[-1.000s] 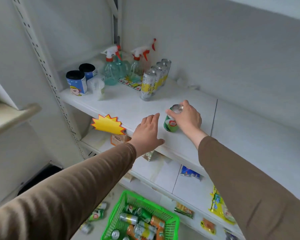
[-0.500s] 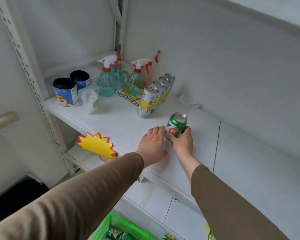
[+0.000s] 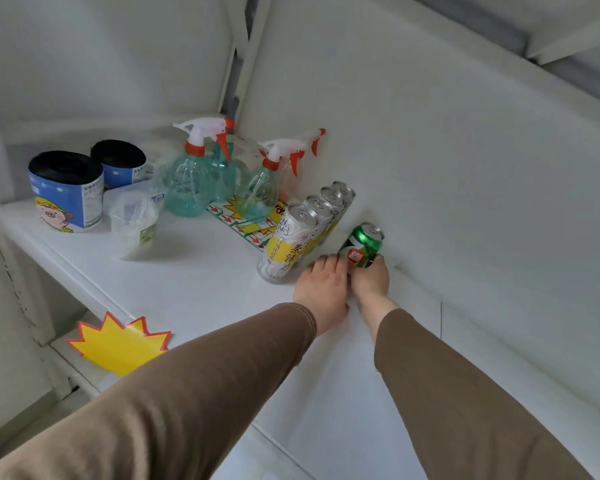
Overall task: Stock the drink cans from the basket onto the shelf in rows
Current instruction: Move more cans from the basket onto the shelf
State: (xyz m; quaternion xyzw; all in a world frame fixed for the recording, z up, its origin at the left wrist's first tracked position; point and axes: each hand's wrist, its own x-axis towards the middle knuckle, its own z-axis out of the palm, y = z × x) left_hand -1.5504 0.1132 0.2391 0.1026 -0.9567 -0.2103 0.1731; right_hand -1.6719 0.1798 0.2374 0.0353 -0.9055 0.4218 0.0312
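Observation:
A green drink can [image 3: 362, 244] stands far back on the white shelf [image 3: 194, 285], close to the back wall. My right hand [image 3: 370, 278] grips its lower part. My left hand [image 3: 321, 289] lies flat on the shelf with its fingers straight, touching the can's left side. Just left of the green can runs a row of several tall silver-and-yellow cans [image 3: 293, 242], front to back. The basket is out of view.
Spray bottles [image 3: 191, 181] stand at the shelf's back left, over a printed sheet [image 3: 246, 223]. Two blue tubs [image 3: 68, 199] and a clear plastic cup [image 3: 134, 223] stand further left. A yellow starburst tag [image 3: 118, 342] hangs on the front edge.
My right hand has pushed the green can from the front of the shelf to the back wall, beside the silver cans. My left hand followed alongside. The view rose and the basket dropped out.

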